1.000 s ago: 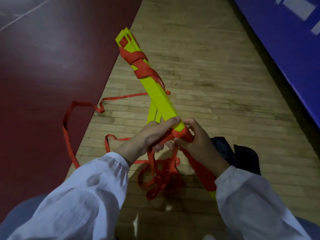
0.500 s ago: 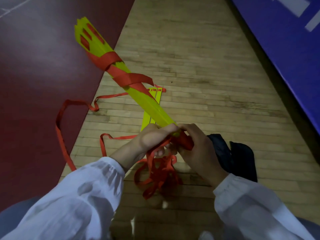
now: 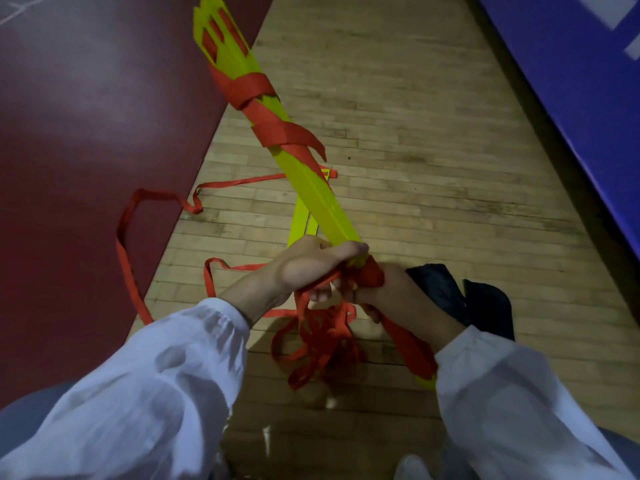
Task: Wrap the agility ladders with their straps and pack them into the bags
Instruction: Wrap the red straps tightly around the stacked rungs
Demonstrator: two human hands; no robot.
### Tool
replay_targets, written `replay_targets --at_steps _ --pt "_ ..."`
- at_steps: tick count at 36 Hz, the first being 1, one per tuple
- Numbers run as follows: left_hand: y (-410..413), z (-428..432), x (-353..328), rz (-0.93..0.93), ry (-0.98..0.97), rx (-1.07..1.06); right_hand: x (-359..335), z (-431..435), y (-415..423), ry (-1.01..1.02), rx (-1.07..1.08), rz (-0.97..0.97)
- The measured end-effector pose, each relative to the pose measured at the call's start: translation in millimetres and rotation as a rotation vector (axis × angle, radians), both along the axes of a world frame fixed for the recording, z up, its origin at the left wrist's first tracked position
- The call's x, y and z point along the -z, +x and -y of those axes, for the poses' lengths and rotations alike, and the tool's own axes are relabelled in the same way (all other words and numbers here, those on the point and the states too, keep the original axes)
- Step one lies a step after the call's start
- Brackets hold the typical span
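A bundle of yellow ladder rungs [image 3: 313, 192] slants from my hands up to the far left, its far half bound in turns of red strap [image 3: 273, 129]. My left hand [image 3: 304, 268] grips the bundle's near part, thumb on top. My right hand [image 3: 388, 292] holds the bundle just below, fingers curled round red strap wound there. Loose red strap [image 3: 322, 337] hangs in a tangle under both hands and trails in loops [image 3: 128, 244] over the floor to the left. A black bag [image 3: 467, 303] lies on the floor behind my right wrist.
Two loose yellow rungs [image 3: 303, 220] lie on the wooden floor [image 3: 415, 150] under the bundle. A dark red mat [image 3: 86, 133] covers the left side. A blue padded wall [image 3: 571, 81] runs along the right.
The bundle's far end swung left and then back toward the middle. Both hands kept their grip at the near part and turned the strap round it.
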State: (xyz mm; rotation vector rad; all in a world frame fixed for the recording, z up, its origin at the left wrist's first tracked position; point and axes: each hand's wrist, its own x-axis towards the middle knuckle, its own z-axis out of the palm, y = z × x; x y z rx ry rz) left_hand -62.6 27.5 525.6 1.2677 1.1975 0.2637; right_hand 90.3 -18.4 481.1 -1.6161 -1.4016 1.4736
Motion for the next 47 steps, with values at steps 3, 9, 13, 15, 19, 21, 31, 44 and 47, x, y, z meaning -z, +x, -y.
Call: replay_targets --at_steps 3,9,13,15,19,21,31,44,47 --pt "-2 0 -1 0.044 -0.041 0.013 -1 0 -1 0.022 0.029 0.0" --pt "-7 -2 -6 0.115 -0.166 0.03 7 -4 0 0.094 0.14 0.172" --pt "-9 -5 -7 0.081 -0.153 0.048 2 -4 2 0.122 0.182 0.266" --pt "-7 -5 -6 0.074 -0.146 0.043 -2 -3 3 0.127 0.198 0.284" --pt "-4 -5 -5 0.102 -0.119 0.021 -4 0 3 0.145 0.22 0.299" --pt "-2 -5 -5 0.119 -0.101 0.006 -5 0 4 0.152 0.227 0.311" --pt "5 -1 -2 0.166 -0.045 -0.064 2 2 -1 0.213 0.258 0.436" --pt "3 -6 8 0.099 -0.042 -0.115 -5 6 -2 0.092 0.125 0.3" --pt "3 -7 12 0.098 -0.087 -0.126 -7 4 4 0.014 0.072 0.204"
